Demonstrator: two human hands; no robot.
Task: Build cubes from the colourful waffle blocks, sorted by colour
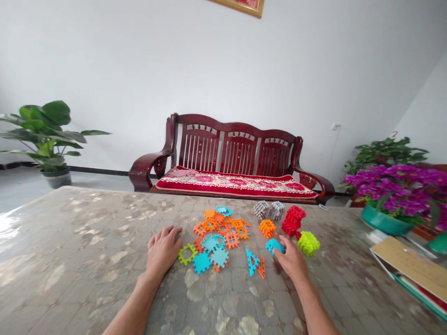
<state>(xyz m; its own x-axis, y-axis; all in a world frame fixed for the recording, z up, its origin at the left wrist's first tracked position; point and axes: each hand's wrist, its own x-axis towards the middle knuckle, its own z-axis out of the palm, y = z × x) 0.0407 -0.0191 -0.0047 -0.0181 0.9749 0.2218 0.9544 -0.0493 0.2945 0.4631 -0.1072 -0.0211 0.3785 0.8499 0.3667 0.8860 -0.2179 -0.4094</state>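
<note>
My left hand lies flat on the table, fingers spread, beside a green square frame piece and a pile of orange and blue interlocking tiles. My right hand has its fingers closed round a small blue block. Just left of it lie blue and orange triangle pieces. Beyond my right hand stand built cubes: orange, red, lime green and two grey ones.
A dark wooden bench with a red flowered cushion stands behind the table. A potted plant is at far left. At the right are purple flowers in a teal bowl and flat boxes.
</note>
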